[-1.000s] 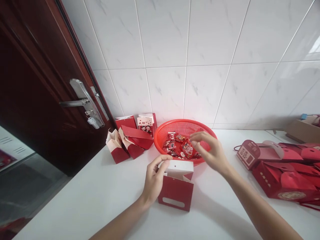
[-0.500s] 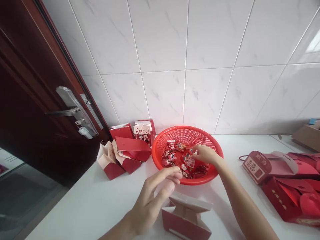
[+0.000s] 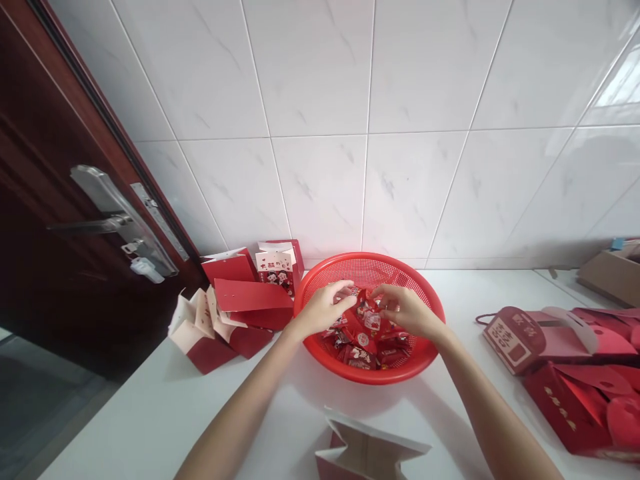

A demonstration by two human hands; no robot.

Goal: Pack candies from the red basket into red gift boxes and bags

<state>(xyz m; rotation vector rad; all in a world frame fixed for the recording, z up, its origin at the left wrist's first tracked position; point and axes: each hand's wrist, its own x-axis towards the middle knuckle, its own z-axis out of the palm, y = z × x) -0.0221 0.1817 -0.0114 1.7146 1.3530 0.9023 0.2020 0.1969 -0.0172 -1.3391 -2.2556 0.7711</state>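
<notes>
Both hands are inside the red plastic basket (image 3: 373,377), over a pile of red-wrapped sweets (image 3: 364,340). My left hand (image 3: 327,308) is at the basket's left side with thumb and fingers apart, close above the wrappers. Opposite it, my right hand (image 3: 404,310) has curled fingers among the sweets; whether one is pinched there is too small to tell. Nearer to me, an open-topped red and white paper box (image 3: 367,453) stands on the white table (image 3: 280,427), touched by neither hand and cut off by the bottom edge.
Left of the basket stand several open red and cream boxes (image 3: 253,300). At the right lie red handled boxes (image 3: 565,400), with a brown carton (image 3: 610,273) behind them. A tiled wall (image 3: 320,187) rises at the back, and a dark door (image 3: 55,220) is at the left.
My left hand has moved from near the paper box forward into the basket. My right hand stays in the basket, fingers more curled. The view has shifted slightly.
</notes>
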